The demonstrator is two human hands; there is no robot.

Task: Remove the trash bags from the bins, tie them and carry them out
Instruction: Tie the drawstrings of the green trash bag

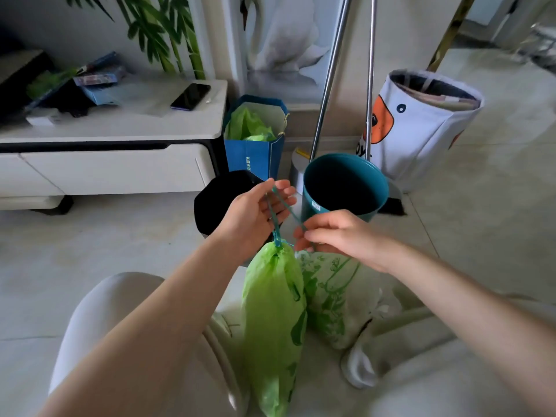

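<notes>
A full green trash bag [272, 314] hangs in front of me, its neck drawn closed by a teal drawstring [275, 219]. My left hand [255, 212] holds the upper loop of the string with the fingers curled round it. My right hand [334, 233] pinches the other end of the string, just right of the bag's neck. A teal bin [313, 203] with no bag in it stands tilted just beyond my hands. Left of it sits a black bin [216, 203], partly hidden by my left hand.
A blue paper bag [255, 158] with green plastic inside stands by the white cabinet [105, 164], which carries a phone [190, 96]. Two metal poles [328, 79] lean at the wall. A white fabric basket [421, 136] stands on the right. My knees and a patterned cloth [331, 296] lie below.
</notes>
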